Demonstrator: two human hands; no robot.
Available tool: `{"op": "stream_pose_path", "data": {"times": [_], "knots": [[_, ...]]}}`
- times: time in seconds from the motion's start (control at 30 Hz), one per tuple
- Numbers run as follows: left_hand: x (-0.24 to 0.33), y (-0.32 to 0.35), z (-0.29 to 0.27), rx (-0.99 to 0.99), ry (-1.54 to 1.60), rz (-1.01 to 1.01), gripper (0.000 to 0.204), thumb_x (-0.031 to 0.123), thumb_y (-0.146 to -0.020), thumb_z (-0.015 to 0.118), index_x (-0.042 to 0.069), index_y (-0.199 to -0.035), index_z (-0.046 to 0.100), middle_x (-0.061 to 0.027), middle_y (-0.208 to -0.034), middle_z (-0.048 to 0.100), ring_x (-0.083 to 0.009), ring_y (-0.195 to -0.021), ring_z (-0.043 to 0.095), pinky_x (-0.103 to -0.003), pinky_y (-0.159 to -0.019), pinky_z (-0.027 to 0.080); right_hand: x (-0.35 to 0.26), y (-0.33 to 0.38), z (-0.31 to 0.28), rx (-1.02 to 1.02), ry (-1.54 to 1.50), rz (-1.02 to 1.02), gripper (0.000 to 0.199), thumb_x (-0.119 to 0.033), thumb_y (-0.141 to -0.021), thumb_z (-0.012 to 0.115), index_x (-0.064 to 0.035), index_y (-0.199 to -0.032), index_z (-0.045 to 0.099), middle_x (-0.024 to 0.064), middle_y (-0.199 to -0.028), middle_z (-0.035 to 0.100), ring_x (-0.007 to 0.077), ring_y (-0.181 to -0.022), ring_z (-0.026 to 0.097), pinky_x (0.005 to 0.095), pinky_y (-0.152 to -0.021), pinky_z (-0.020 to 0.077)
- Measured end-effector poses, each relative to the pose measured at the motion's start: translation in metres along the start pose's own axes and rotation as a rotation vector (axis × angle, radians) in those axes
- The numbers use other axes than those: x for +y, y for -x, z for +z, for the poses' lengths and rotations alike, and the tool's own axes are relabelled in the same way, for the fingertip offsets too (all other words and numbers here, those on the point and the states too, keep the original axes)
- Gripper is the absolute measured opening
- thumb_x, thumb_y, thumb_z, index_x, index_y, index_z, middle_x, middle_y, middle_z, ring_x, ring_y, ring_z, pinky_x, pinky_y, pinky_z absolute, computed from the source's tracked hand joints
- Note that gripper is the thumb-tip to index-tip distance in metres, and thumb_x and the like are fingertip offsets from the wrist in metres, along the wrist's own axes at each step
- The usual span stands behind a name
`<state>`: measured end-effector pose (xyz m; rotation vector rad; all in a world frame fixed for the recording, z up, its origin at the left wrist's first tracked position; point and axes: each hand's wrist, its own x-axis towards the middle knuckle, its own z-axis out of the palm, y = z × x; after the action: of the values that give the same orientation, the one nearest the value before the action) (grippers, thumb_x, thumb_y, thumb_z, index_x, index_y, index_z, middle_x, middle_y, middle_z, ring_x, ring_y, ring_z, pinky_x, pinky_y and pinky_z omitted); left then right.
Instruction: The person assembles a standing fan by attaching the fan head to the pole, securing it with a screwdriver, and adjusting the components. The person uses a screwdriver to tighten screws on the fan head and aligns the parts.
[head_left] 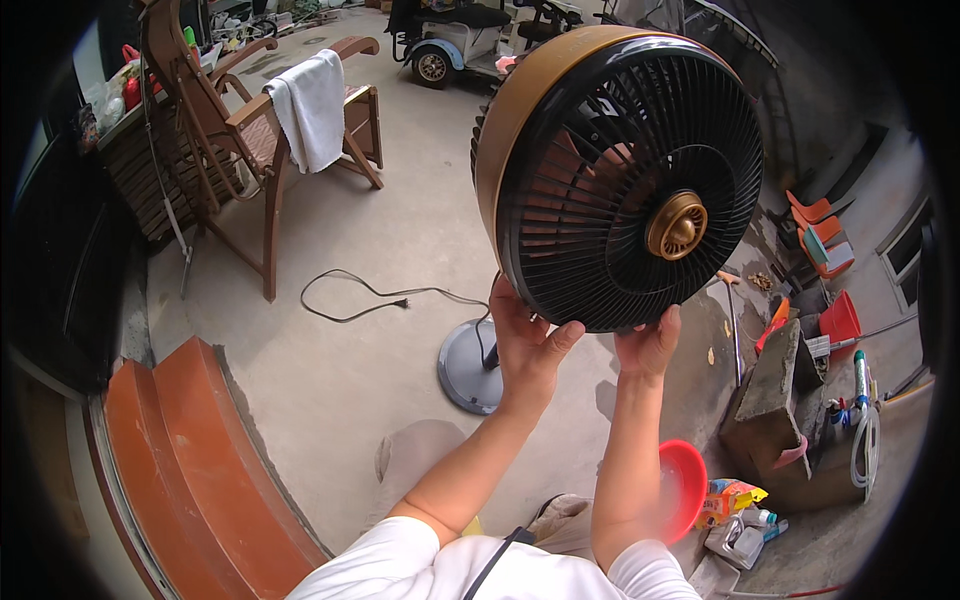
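Note:
A standing fan (590, 220) rises in front of me, its round head tilted, with a black ribbed grille, a bronze-coloured outer rim and a bronze centre cap (677, 225). My left hand (525, 350) grips the lower left edge of the head, thumb showing and some fingers behind it. On the lower right edge, my right hand (648, 345) is closed too, its fingers partly hidden by the grille. Beneath the head, the grey round base (468, 375) rests on the floor. A dark power cord (370, 292) runs left from it, its plug lying loose.
Red-brown steps (200, 450) lie at my left. Further off stands a wooden reclining chair (270, 150) with a pale towel (308, 110) over its armrest. At right are a red basin (680, 490), a concrete trough (765, 410) and several bottles and packets. A three-wheeler (450, 45) stands behind.

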<state>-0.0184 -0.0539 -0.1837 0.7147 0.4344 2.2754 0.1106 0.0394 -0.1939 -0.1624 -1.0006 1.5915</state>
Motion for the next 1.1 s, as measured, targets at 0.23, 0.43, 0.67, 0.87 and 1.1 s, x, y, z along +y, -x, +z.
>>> {"op": "stream_pose_path", "data": {"times": [0.23, 0.43, 0.67, 0.87, 1.1], "knots": [[-0.005, 0.000, 0.001, -0.015, 0.003, -0.002, 0.083, 0.021, -0.068, 0.080, 0.003, -0.125, 0.023, -0.0070, -0.122, 0.036, -0.0160, -0.113, 0.040, -0.032, -0.095, 0.037, -0.005, 0.004, 0.011, -0.009, 0.009, -0.008, 0.037, -0.040, -0.087, 0.055, -0.0131, -0.113, 0.055, -0.0030, -0.092, 0.061, 0.0080, -0.063, 0.049, 0.0275, -0.069, 0.0453], [-0.004, 0.014, 0.007, 0.066, -0.073, 0.017, 0.076, 0.021, -0.077, 0.074, 0.001, -0.128, 0.022, -0.0078, -0.125, 0.038, -0.0150, -0.110, 0.043, -0.032, -0.098, 0.033, 0.001, 0.017, 0.022, 0.108, -0.001, 0.066, 0.044, -0.042, -0.085, 0.059, -0.0128, -0.118, 0.051, -0.0018, -0.101, 0.061, 0.0049, -0.057, 0.045, 0.0185, -0.058, 0.0417], [-0.008, 0.019, 0.020, -0.002, -0.002, -0.103, 0.068, 0.033, -0.077, 0.072, 0.005, -0.126, 0.034, -0.0028, -0.119, 0.047, -0.0160, -0.112, 0.044, -0.036, -0.100, 0.032, 0.002, 0.019, 0.023, -0.015, -0.020, 0.139, 0.053, -0.045, -0.080, 0.065, -0.0101, -0.118, 0.049, -0.0023, -0.095, 0.059, 0.0032, -0.054, 0.039, 0.0240, -0.060, 0.0376], [-0.011, 0.023, 0.025, 0.039, 0.039, -0.112, 0.068, 0.035, -0.077, 0.070, 0.005, -0.127, 0.035, -0.0035, -0.119, 0.048, -0.0166, -0.111, 0.045, -0.037, -0.099, 0.034, 0.008, 0.022, 0.022, -0.025, -0.086, 0.153, 0.055, -0.040, -0.080, 0.067, -0.0045, -0.118, 0.048, -0.0002, -0.094, 0.058, 0.0048, -0.057, 0.041, 0.0250, -0.061, 0.0403], [-0.022, 0.024, 0.018, 0.052, 0.048, -0.076, 0.061, 0.033, -0.080, 0.068, 0.004, -0.124, 0.039, -0.0055, -0.118, 0.050, -0.0185, -0.109, 0.047, -0.037, -0.096, 0.035, 0.015, 0.023, 0.022, 0.042, -0.078, 0.109, 0.050, -0.043, -0.082, 0.062, -0.0096, -0.117, 0.050, -0.0014, -0.092, 0.059, 0.0054, -0.057, 0.043, 0.0206, -0.059, 0.0394]]}}
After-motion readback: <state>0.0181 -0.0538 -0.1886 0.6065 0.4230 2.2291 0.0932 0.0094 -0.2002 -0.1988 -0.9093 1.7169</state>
